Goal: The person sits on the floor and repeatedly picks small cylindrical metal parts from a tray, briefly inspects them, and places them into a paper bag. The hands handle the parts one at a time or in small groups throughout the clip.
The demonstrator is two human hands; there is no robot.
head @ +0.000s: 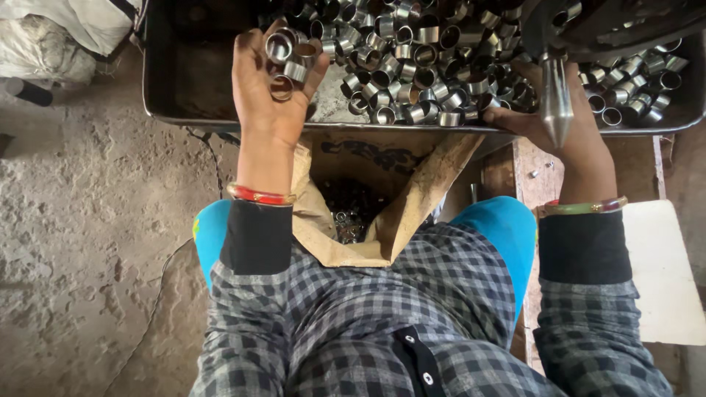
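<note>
A brown paper sack stands open just below the near rim of the metal tray, between the person's knees, and serves as the landmark here. Inside its mouth lies a dim heap of small metal pieces. Left of the sack spreads a rough, pitted concrete floor, and a thin dark cable runs across it close to the sack's left side. Far to the upper left of the sack sit bulging white bags. Right of the sack lies a pale flat board, with a worn wooden plank between the two. Above and right of the sack hangs a pointed steel cone, tip down.
</note>
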